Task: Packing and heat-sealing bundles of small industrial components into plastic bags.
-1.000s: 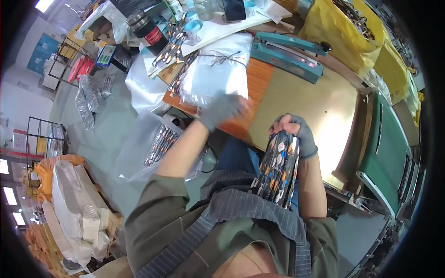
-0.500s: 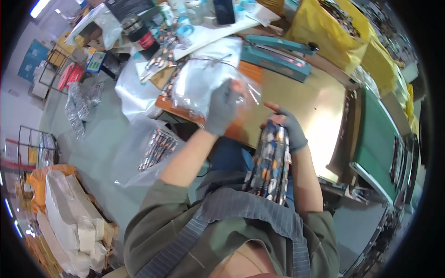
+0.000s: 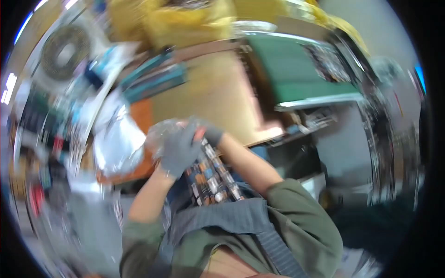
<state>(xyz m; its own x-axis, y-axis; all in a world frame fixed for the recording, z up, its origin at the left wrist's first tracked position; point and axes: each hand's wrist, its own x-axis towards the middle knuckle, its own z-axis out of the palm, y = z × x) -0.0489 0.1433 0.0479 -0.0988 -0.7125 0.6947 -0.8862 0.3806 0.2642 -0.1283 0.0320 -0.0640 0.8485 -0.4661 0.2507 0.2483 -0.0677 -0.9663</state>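
My left hand [image 3: 178, 150], in a grey fingerless glove, is closed on a crumpled clear plastic bag [image 3: 160, 132]. It lies over the top end of a bundle of slim, dark patterned sticks [image 3: 213, 178] with orange, white and blue patches. My right hand [image 3: 209, 132], gloved the same way, is closed around that top end and meets the left hand there. The lower ends of the sticks lean against my striped apron. Motion blurs the fingers, and I cannot tell whether the sticks are inside the bag's mouth or only beside it.
A stack of clear bags [image 3: 118, 148] lies on the orange board [image 3: 141, 116] at the left. A teal bag sealer [image 3: 157, 82] stands beyond the hands on the tan tabletop [image 3: 208, 88]. Yellow sacks [image 3: 187, 25] line the back. A green conveyor belt [image 3: 289, 69] runs at right.
My view has swung to the right. My hands, apart before, have come together at the top of the stick bundle, the left one bringing the plastic bag with it.
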